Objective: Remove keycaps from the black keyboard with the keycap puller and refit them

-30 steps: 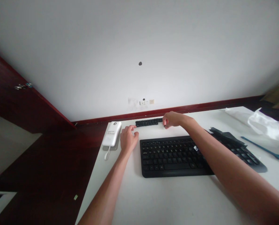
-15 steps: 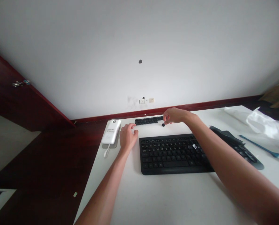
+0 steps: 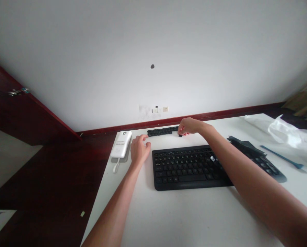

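Observation:
Beyond the keyboard, my right hand [image 3: 187, 126] reaches to the far side of the table, its fingertips pinched on a small black keycap [image 3: 180, 136]. Just left of those fingers lie neat rows of loose black keycaps [image 3: 161, 132], whose right end is hidden by the hand. My left hand [image 3: 140, 149] rests on the table by the left end of the rows. Its fingers are loosely bent, the thumb stands apart, and nothing shows in it. A black keyboard [image 3: 192, 187] lies in front, its right part covered by my right forearm.
Left of my left hand lies a white power bank [image 3: 121, 145] with a strap. To the right are dark flat pieces [image 3: 248, 149] on the keyboard, a blue brush-like tool [image 3: 282, 156] and a crumpled white bag [image 3: 284, 132]. The wall [image 3: 153, 89] stands behind the table.
My right fingers have come down and closed more around the keycap, near the right end of the rows. My left hand has stayed in place. The view has shifted slightly.

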Demonstrator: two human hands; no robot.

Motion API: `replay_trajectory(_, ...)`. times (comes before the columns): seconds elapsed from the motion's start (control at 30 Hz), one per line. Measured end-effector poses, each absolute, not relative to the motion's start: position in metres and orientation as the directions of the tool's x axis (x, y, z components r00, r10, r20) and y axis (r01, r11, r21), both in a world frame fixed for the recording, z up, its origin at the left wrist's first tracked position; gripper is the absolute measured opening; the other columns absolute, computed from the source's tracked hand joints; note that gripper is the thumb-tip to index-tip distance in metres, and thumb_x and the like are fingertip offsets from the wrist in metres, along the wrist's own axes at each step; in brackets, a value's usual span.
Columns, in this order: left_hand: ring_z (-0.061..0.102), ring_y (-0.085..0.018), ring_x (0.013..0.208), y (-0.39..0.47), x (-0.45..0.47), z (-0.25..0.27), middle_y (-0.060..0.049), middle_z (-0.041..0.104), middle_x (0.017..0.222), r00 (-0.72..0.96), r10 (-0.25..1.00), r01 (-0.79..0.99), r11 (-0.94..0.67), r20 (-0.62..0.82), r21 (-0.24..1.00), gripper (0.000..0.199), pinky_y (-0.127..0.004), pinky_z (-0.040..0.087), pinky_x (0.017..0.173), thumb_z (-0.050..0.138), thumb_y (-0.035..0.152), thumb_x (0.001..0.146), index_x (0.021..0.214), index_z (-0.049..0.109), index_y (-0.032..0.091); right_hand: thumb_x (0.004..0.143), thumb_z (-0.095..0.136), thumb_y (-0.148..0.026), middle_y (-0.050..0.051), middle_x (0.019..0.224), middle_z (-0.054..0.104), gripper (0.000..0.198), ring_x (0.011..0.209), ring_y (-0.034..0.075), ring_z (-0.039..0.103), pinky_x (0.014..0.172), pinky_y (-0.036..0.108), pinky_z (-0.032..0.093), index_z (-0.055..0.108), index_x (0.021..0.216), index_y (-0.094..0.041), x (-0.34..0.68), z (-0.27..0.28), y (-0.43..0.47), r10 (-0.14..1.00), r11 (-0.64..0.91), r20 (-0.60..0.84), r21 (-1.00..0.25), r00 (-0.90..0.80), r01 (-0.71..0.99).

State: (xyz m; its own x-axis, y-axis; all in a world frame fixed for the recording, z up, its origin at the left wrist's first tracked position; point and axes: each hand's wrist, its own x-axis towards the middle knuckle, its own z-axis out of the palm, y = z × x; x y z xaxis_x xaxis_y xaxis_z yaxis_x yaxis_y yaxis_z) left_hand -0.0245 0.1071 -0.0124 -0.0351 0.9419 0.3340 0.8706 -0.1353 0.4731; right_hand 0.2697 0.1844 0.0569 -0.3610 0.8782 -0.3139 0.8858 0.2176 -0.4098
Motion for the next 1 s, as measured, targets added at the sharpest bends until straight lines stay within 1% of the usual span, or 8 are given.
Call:
replay_trajectory(0.13, 0.061, -0.024, 0.099, 0.107, -0.025, -0.012, -0.004, 0.07, 0.105, -0.026, 0.939, 0.87, -0.148, 0.344, 0.471, 0.03, -0.036, 0.047, 0.091, 0.06, 0.014, 0.084, 0.111, 0.069, 0.025, 0.075, 0.068, -0.015, 0.007, 0.079, 0.079, 0.02, 0.075, 0.021, 0.073, 0.067, 0.029, 0.054, 0.083, 0.088, -0.017, 0.27, 0.064, 0.183, 0.907, 0.207, -0.28, -0.355, -0.315, 0.912)
replay_trajectory(0.3, 0.061, -0.024, 0.099, 0.106, -0.024, -0.012, -0.004, 0.07, 0.106, -0.032, 0.935, 0.864, -0.152, 0.352, 0.481, 0.029, -0.035, 0.047, 0.09, 0.06, 0.015, 0.084, 0.11, 0.069, 0.026, 0.076, 0.067, -0.016, 0.006, 0.077, 0.078, 0.02, 0.074, 0.022, 0.072, 0.065, 0.032, 0.053, 0.082, 0.088, -0.019, 0.27, 0.076, 0.178, 0.924, 0.169, -0.282, -0.305, -0.258, 0.937)
replay_trajectory(0.47, 0.061, -0.025, 0.1, 0.105, -0.023, -0.01, -0.004, 0.07, 0.105, -0.038, 0.938, 0.863, -0.142, 0.343, 0.484, 0.03, -0.036, 0.047, 0.09, 0.06, 0.014, 0.084, 0.11, 0.069, 0.026, 0.077, 0.07, -0.023, 0.008, 0.08, 0.078, 0.014, 0.073, 0.023, 0.072, 0.063, 0.031, 0.053, 0.08, 0.086, -0.018, 0.268, 0.075, 0.176, 0.916, 0.12, -0.327, -0.333, -0.234, 0.935)
replay_trajectory(0.63, 0.062, -0.025, 0.101, 0.105, -0.024, -0.008, -0.005, 0.069, 0.106, -0.036, 0.947, 0.868, -0.129, 0.319, 0.479, 0.029, -0.036, 0.047, 0.091, 0.06, 0.014, 0.084, 0.11, 0.069, 0.026, 0.078, 0.074, -0.027, 0.009, 0.083, 0.079, 0.013, 0.075, 0.023, 0.072, 0.062, 0.031, 0.051, 0.079, 0.085, -0.017, 0.261, 0.074, 0.173, 0.875, 0.202, -0.376, -0.288, -0.305, 0.936)
replay_trajectory(0.73, 0.062, -0.025, 0.102, 0.105, -0.024, -0.009, -0.005, 0.069, 0.105, -0.037, 0.947, 0.867, -0.128, 0.318, 0.481, 0.029, -0.036, 0.047, 0.091, 0.061, 0.014, 0.084, 0.11, 0.069, 0.026, 0.08, 0.074, -0.028, 0.009, 0.084, 0.079, 0.015, 0.075, 0.024, 0.073, 0.062, 0.03, 0.051, 0.079, 0.088, -0.017, 0.261, 0.073, 0.173, 0.861, 0.224, -0.387, -0.292, -0.329, 0.93)
replay_trajectory(0.87, 0.061, -0.025, 0.102, 0.105, -0.024, -0.011, -0.004, 0.07, 0.105, -0.036, 0.939, 0.861, -0.145, 0.343, 0.488, 0.028, -0.037, 0.047, 0.092, 0.06, 0.014, 0.084, 0.109, 0.069, 0.026, 0.077, 0.075, -0.022, 0.009, 0.095, 0.08, 0.015, 0.084, 0.025, 0.074, 0.069, 0.031, 0.052, 0.08, 0.091, -0.018, 0.26, 0.067, 0.178, 0.867, 0.273, -0.333, -0.306, -0.371, 0.912)
replay_trajectory(1.0, 0.062, -0.024, 0.102, 0.106, -0.024, -0.011, -0.004, 0.07, 0.106, -0.035, 0.939, 0.862, -0.145, 0.342, 0.486, 0.029, -0.036, 0.047, 0.093, 0.061, 0.014, 0.084, 0.109, 0.069, 0.026, 0.077, 0.075, -0.018, 0.007, 0.094, 0.08, 0.013, 0.09, 0.025, 0.074, 0.077, 0.031, 0.053, 0.081, 0.088, -0.019, 0.255, 0.058, 0.181, 0.882, 0.32, -0.243, -0.318, -0.403, 0.892)
